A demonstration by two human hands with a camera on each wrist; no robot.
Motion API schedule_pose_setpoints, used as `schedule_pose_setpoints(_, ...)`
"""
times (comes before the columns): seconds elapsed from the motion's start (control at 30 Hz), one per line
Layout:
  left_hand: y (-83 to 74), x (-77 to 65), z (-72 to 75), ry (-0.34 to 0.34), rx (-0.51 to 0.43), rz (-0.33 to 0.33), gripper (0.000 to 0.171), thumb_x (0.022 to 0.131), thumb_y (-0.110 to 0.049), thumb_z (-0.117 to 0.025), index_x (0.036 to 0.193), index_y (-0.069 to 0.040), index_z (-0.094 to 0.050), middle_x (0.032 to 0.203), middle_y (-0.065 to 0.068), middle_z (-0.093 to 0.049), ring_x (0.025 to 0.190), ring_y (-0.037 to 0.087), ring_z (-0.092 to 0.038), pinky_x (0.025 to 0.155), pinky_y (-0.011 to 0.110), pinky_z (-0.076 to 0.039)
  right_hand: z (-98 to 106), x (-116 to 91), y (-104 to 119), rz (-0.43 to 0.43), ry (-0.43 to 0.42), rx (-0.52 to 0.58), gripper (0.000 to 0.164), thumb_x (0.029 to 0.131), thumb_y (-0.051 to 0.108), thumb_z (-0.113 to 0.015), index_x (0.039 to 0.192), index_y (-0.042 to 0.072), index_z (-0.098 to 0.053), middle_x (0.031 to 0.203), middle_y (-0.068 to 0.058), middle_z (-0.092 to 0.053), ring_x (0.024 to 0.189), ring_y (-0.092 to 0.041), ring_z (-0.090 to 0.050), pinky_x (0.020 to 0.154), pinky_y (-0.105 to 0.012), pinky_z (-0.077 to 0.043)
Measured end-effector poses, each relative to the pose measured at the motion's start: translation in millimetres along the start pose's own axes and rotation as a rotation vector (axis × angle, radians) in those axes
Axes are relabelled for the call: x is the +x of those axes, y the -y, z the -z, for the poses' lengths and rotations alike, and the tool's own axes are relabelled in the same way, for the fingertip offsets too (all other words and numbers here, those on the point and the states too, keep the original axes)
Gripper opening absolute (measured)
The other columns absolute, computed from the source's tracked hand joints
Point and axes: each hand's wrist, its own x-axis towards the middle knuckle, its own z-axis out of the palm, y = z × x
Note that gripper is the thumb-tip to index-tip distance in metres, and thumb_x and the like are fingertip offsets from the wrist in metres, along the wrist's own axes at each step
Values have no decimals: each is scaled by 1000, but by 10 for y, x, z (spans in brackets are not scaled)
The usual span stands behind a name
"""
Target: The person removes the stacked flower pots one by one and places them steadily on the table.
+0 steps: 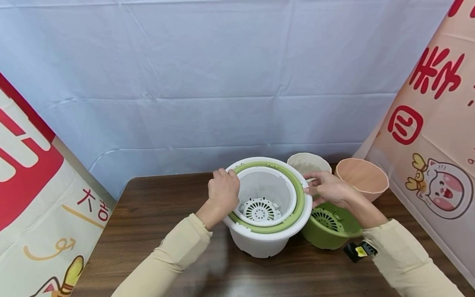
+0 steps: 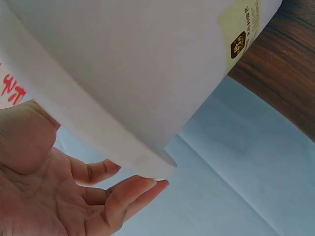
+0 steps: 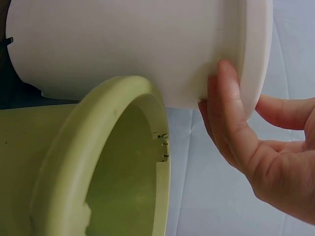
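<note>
A large white flowerpot (image 1: 256, 246) has a green pot (image 1: 301, 199) nested in it, and a smaller white pot (image 1: 256, 183) with a slotted base sits innermost. My left hand (image 1: 224, 192) grips the outer pot's rim on the left. In the left wrist view its fingertips (image 2: 133, 189) curl against the underside of the rim, and a label shows on the pot's side. On the right, my right hand (image 1: 329, 187) pinches the same rim, thumb on one side and fingers (image 3: 229, 96) along the outer wall.
Beside the nested pots, under my right hand, stands a green flowerpot (image 1: 322, 238) with a slotted base. Behind it are a cream ribbed pot (image 1: 302, 165) and a peach one (image 1: 361, 175). A pale cloth backs the wooden table (image 1: 159, 214); printed banners flank it.
</note>
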Motion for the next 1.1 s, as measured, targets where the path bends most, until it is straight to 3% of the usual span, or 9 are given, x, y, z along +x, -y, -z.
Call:
schedule_pose_setpoints(0.4, 67, -3, 44, 27, -60, -21, 32, 76, -26, -70, 86, 2, -59, 80, 14, -50, 77, 25, -52, 53, 34, -50, -1, -4, 0, 5, 0, 1, 49, 89, -9, -45, 130, -19, -21, 88, -16, -51, 73, -18, -59, 63, -36, -55)
schedule_pose_setpoints(0.6, 146, -3, 55, 16, -151, -16, 14, 78, -15, -67, 71, -5, -61, 77, 12, -50, 74, 25, -53, 52, 36, -50, 3, -6, -5, 9, 3, 5, 49, 88, -10, -45, 130, -20, -20, 87, -15, -51, 73, -18, -59, 63, -36, -55)
schedule_pose_setpoints(0.7, 189, -11, 46, -5, -188, -14, 14, 77, -10, -65, 64, -8, -60, 75, 11, -49, 71, 24, -52, 51, 37, -49, 4, -4, -7, 12, 4, 4, 50, 88, -10, -44, 130, -20, -20, 87, -15, -51, 73, -18, -58, 63, -36, -55)
schedule_pose_setpoints(1.1, 236, 4, 43, 17, -229, -4, 13, 76, -17, -71, 71, -7, -64, 78, 9, -47, 69, 22, -49, 49, 35, -46, -3, -16, 11, 19, 7, -5, 51, 88, -9, -44, 131, -20, -18, 87, -16, -52, 73, -19, -59, 63, -36, -55)
